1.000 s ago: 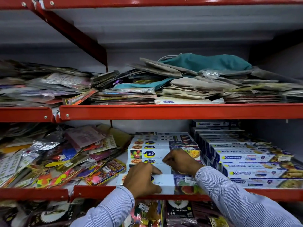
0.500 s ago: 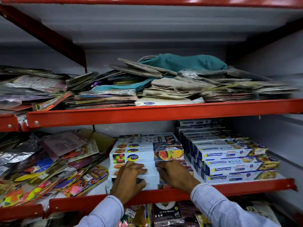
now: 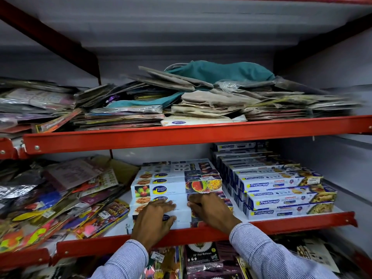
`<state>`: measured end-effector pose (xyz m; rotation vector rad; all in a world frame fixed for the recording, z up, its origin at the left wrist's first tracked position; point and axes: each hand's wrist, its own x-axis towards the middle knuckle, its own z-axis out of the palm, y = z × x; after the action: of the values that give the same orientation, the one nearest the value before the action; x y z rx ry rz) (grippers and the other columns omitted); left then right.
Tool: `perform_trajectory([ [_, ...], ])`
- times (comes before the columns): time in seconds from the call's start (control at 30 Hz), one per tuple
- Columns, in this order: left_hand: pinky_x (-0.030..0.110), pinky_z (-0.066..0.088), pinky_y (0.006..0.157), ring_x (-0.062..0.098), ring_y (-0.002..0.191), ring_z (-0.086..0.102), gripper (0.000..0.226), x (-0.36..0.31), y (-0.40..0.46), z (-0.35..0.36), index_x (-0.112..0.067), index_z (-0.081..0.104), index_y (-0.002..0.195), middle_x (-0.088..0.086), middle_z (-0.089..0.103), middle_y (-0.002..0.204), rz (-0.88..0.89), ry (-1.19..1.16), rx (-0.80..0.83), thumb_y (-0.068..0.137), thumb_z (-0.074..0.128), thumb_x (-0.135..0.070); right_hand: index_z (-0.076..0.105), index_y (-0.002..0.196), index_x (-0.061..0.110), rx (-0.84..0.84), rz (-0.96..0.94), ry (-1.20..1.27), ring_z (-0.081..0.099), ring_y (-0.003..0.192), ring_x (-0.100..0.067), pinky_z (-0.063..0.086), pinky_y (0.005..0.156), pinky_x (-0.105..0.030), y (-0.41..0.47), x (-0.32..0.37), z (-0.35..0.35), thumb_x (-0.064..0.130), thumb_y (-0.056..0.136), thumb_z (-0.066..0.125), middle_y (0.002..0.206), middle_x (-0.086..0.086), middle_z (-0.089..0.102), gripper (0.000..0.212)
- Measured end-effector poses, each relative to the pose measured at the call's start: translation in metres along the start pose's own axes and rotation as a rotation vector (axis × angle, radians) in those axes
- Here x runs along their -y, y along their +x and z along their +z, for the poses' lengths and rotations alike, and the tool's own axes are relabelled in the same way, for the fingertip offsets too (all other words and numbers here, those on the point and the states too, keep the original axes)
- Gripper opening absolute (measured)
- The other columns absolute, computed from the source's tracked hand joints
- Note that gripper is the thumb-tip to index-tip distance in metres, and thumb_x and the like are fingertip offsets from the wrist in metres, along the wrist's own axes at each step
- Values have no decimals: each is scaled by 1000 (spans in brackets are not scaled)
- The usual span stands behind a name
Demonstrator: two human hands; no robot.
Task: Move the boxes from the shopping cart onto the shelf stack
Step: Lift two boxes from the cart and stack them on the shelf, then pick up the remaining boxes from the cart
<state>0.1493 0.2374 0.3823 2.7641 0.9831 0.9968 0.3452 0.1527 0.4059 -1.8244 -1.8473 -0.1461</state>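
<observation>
Left hand and right hand cover front boxes' labels; upper-shelf packets motion-blurred; sleeves cut off at bottom edge.

Crowded store shelving, packets heaped on every level.

On the upper tier a teal cloth bag lies atop a heap of flat grey-brown packets, with a white packet at the front edge. At lower left, colourful party packets spill in a loose, tilted pile. At right stand neat rows of Freshwrapp boxes. Below, a packet reading "16" Foil Balloon" shows.
</observation>
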Motion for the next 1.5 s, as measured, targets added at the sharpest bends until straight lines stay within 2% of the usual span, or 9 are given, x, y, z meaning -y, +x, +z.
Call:
perform_trajectory([
  [0.13, 28, 39, 107, 9, 130, 50, 40, 0, -2, -2, -28, 66, 124, -9, 63, 134, -9, 4, -2, 86, 71, -39, 49, 74, 32, 15, 9, -9, 55, 55, -9, 32, 48, -22, 0, 2, -1, 47, 97, 45, 64, 12, 59, 28],
  [0.4, 33, 37, 112, 10, 132, 48, 41, 3, -3, 0, -28, 64, 127, -9, 60, 138, -32, -11, 10, 88, 68, -39, 61, 86, 20, -6, 42, -26, 67, 63, -17, 55, 60, -34, 0, 2, 1, 47, 98, 41, 76, 0, 73, 35],
  [0.53, 50, 17, 121, 18, 146, 24, 50, 2, -13, -4, -34, 48, 140, -8, 41, 153, -3, 70, 57, 92, 59, -45, 53, 85, 25, -31, 11, -21, 61, 70, -17, 55, 65, -41, -10, 10, -2, 42, 100, 34, 82, 3, 66, 29],
  [0.6, 54, 10, 120, 22, 150, 11, 61, -1, -28, -6, -38, 33, 147, -8, 23, 160, 30, 106, 45, 92, 55, -50, 55, 100, 26, -83, -5, 7, 61, 91, -18, 55, 84, -39, -22, 21, -3, 38, 102, 32, 101, 0, 66, 26],
  [0.67, 58, 11, 119, 26, 150, 7, 67, -7, -52, -7, -39, 26, 150, -3, 15, 163, 77, 152, 18, 90, 54, -51, 52, 132, 18, -108, -12, -31, 47, 131, -18, 29, 116, -29, -41, 30, 1, 33, 103, 33, 140, -1, 56, 37],
  [0.73, 60, 12, 117, 32, 150, 6, 71, -15, -80, -4, -36, 26, 150, 6, 14, 164, 122, 202, 2, 88, 57, -50, 37, 148, 15, -91, -16, -95, 27, 145, -15, 7, 121, -26, -64, 37, 7, 33, 102, 32, 155, -1, 38, 50],
  [1.0, 63, 21, 115, 36, 149, 11, 70, -33, -209, 34, -35, 24, 151, 11, 15, 164, -13, 120, 237, 87, 51, -49, 38, 147, 23, -17, 110, -48, 31, 142, -32, 35, 114, -44, -179, 35, 72, 40, 95, 42, 153, -2, 42, 55],
  [1.33, 62, 39, 106, 34, 138, 39, 60, -16, -391, 127, -54, 32, 138, 8, 41, 152, -312, -218, 601, 82, 52, -46, 52, 137, 13, 425, 353, 59, 55, 119, -39, 49, 98, -45, -330, 8, 208, 37, 87, 50, 129, -15, 63, 56],
  [1.5, 63, 41, 102, 41, 133, 44, 61, -10, -465, 173, -23, 59, 129, 18, 45, 148, -478, -222, 741, 87, 40, -63, 43, 144, 14, 802, 446, 120, 48, 129, -37, 47, 100, -46, -399, -2, 283, 31, 94, 53, 138, -15, 57, 54],
])
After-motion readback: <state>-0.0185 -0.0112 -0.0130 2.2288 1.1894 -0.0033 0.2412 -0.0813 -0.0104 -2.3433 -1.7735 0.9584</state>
